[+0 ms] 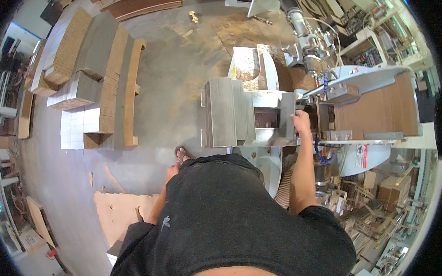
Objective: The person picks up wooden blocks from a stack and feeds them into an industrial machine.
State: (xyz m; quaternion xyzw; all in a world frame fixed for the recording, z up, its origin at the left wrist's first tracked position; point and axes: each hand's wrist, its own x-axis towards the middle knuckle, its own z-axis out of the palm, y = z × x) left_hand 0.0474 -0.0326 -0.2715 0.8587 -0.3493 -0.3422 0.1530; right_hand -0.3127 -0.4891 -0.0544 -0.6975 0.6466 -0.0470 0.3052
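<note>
My right hand (301, 122) reaches forward to a woodworking machine. Its fingers are closed on the near right edge of a short grey board (287, 115), which stands at the feed opening. Left of that board, a stack of grey boards (221, 113) rests on the machine's bed, with a gap between the two. My left hand (173, 171) hangs low at my left side, above my sandalled foot (183, 154). It touches none of the boards, and its fingers are too small and partly hidden to read.
On the right, the machine has a pale guarded table with a brown panel (379, 110) and a motor with hoses (303, 31). Tall stacks of grey-faced boards (91, 90) stand at the left. A tan sheet (117, 213) lies on the floor, and wood scraps (365, 225) fill the lower right.
</note>
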